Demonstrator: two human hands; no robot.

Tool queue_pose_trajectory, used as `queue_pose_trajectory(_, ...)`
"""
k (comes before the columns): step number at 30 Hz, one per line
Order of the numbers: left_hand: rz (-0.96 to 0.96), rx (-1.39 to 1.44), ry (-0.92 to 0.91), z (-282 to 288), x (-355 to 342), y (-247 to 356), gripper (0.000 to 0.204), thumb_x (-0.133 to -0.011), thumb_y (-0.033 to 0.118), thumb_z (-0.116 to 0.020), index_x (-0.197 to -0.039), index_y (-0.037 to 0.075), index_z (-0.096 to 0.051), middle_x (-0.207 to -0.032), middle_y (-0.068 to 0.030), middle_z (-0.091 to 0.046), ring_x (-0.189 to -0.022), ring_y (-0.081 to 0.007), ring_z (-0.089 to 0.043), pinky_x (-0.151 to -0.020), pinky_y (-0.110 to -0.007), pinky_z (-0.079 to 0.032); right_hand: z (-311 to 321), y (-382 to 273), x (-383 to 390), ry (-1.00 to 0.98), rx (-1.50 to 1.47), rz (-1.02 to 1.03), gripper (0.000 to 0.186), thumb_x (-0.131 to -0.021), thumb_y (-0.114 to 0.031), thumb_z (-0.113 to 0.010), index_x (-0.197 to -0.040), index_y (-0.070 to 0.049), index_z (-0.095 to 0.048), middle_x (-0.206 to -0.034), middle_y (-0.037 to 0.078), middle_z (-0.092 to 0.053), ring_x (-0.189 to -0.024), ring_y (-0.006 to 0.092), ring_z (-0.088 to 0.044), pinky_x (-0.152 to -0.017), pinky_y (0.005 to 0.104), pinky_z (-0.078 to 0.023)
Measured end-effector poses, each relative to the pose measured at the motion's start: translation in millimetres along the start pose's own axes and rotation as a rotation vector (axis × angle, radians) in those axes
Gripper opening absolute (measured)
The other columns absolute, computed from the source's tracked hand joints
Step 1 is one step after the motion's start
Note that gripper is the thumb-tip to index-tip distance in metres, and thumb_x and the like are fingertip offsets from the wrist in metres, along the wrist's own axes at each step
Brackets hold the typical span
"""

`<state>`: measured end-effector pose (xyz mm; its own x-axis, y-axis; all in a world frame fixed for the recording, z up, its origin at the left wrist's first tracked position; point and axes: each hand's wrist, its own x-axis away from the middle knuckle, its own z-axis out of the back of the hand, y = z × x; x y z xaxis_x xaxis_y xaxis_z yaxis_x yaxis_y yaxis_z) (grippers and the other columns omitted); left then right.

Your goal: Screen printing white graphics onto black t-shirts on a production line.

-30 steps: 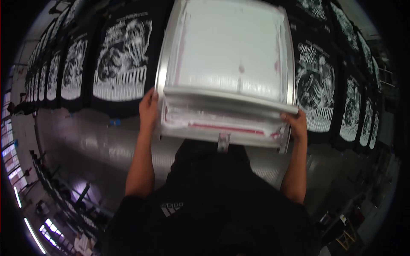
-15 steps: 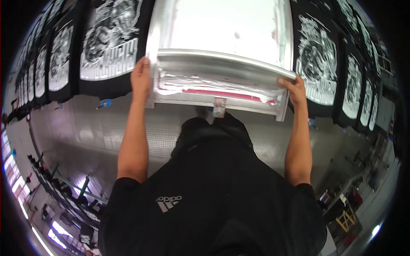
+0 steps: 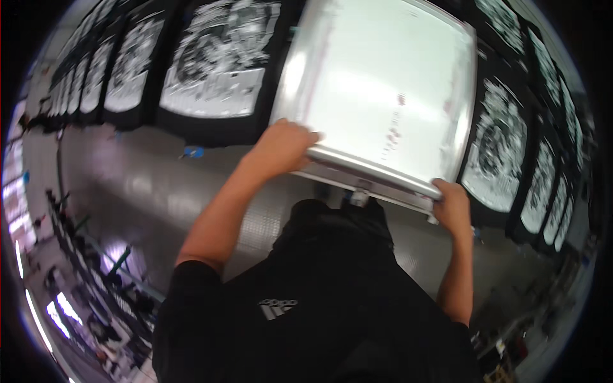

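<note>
A screen-printing frame (image 3: 377, 167) with a silver metal rim and a pale white mesh (image 3: 370, 76) lies in front of me, slanting to the right. My left hand (image 3: 284, 147) is closed over its near left corner. At the near right corner, my right hand (image 3: 453, 204) grips the rim, thumb on top and the other fingers mostly hidden. Just below the frame's near edge runs a metal rail (image 3: 402, 196), and a small clamp-like block (image 3: 361, 195) sits at its middle. Small reddish marks show on the mesh.
Black fabric pieces with white-grey prints line both sides, the nearest at left (image 3: 217, 83) and right (image 3: 498, 153). A blue tab (image 3: 193, 152) hangs below the left row. Grey textured floor (image 3: 159, 198) lies beneath. A green-barred rack (image 3: 118, 262) stands at lower left.
The frame has swung to a slant and its near edge now covers most of the rail and red strip seen before. My left hand has moved rightward onto the near corner; my right hand is lower.
</note>
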<state>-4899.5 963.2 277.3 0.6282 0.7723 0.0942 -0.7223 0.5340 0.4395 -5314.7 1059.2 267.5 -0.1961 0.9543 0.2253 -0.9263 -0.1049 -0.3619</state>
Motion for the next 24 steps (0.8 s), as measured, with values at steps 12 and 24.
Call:
queue_pose_trajectory(12, 0.013, -0.024, 0.153, 53, -233, -106, 0.025, -0.074, 0.018, -0.073, -0.096, 0.006, -0.067, -0.084, -0.0155, -0.067, -0.083, -0.0363, -0.065, -0.073, -0.044, -0.051, 100, 80, -240, 0.083, 0.080, 0.010, 0.031, -0.072, -0.005, -0.057, -0.101, -0.009, -0.067, -0.084, 0.019, -0.067, -0.080, 0.0395, -0.064, -0.071, 0.0464, -0.052)
queue_pose_trajectory(24, 0.081, -0.316, 0.287, -14, -242, -132, 0.038, -0.071, 0.009, -0.066, -0.108, 0.008, -0.059, -0.106, -0.0109, -0.061, -0.101, -0.0305, -0.057, -0.084, -0.043, -0.044, 9, 101, -286, 0.313, 0.439, 0.121, 0.028, -0.082, -0.002, -0.057, -0.109, -0.008, -0.056, -0.101, 0.010, -0.063, -0.098, 0.0310, -0.063, -0.100, 0.0571, -0.038)
